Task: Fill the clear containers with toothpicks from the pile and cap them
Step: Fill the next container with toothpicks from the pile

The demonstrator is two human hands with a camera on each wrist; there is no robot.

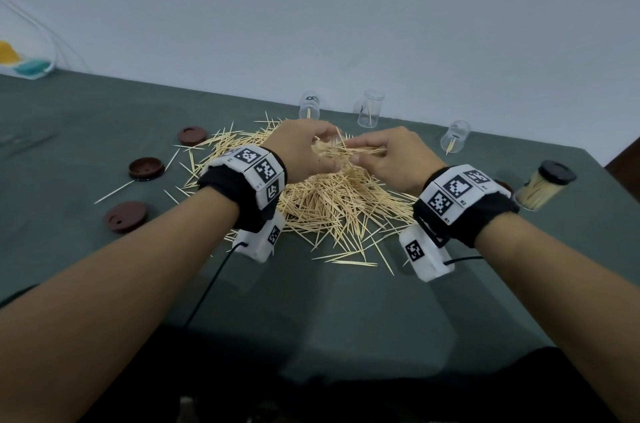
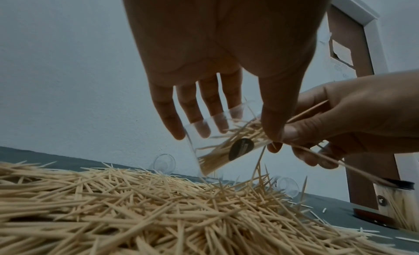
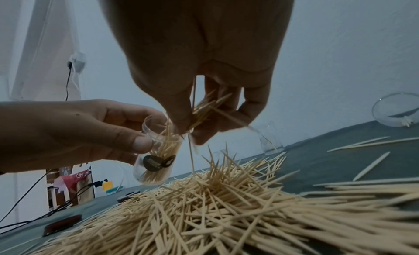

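Toothpicks (image 1: pixel 329 204) lie heaped at the middle of the green desk (image 1: pixel 86 132). Above the heap, the left hand (image 1: pixel 301 152) grips a tilted clear container (image 2: pixel 226 147), partly filled, its mouth turned toward the right hand (image 1: pixel 391 159), which pinches a bunch of toothpicks (image 3: pixel 204 108) at that mouth. Three clear containers (image 1: pixel 370 109) stand along the far edge, a filled capped one (image 1: pixel 543 189) at far right, and three brown caps (image 1: pixel 145 169) lie left.

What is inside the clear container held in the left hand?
Loose toothpicks lie in the clear container that the left hand holds tilted. A dark sticker and the fingers cover part of the inside.
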